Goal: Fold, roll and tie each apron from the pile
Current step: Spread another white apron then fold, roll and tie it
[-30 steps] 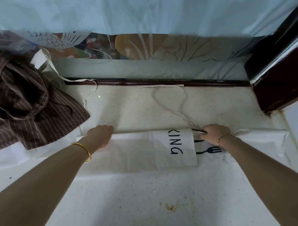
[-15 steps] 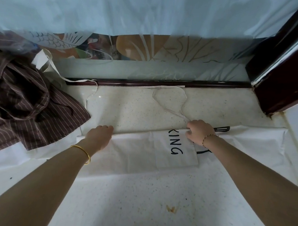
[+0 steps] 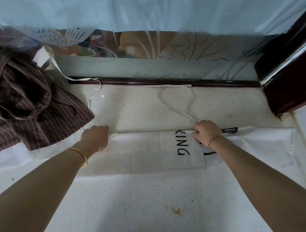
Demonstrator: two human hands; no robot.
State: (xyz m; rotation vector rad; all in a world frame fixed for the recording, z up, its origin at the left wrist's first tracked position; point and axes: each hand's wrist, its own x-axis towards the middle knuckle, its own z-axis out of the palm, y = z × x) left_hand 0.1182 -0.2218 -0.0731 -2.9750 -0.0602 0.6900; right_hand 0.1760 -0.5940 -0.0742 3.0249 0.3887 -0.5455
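We count two aprons on the speckled pale bench (image 3: 142,205): one white apron (image 3: 136,154) spread across the middle in a long folded band, and one brown striped apron (image 3: 28,107) heaped in a crumpled pile at the left, its near edge lying over the white cloth. Two hands work the white one. Our left hand (image 3: 95,136) is curled shut on the far folded edge of the band toward its left end, knuckles up, with one gold bangle (image 3: 79,153) on that wrist. Our right hand (image 3: 206,132) is closed on the same far edge nearer the middle, pinching cloth just beside the printed flap; one thin beaded bracelet (image 3: 214,140) circles that wrist. On the flap we read four black letters, "KING" (image 3: 182,145), with the start of the word folded under or covered by the right hand. A further black print (image 3: 229,130) shows beyond the right wrist, and we cannot make out what it depicts. Thin white ties (image 3: 175,103) trail from the apron over the bench toward the dark wooden rail (image 3: 151,82) at the back; we cannot count them with certainty where they loop over one another. A wider white strap (image 3: 49,61) rises at the left behind the brown pile, and which apron it belongs to is unclear. One small orange-brown stain (image 3: 177,211) marks the near bench. The brown apron runs out of view at the left edge, and the fingertips of both hands are tucked out of sight under the fold.
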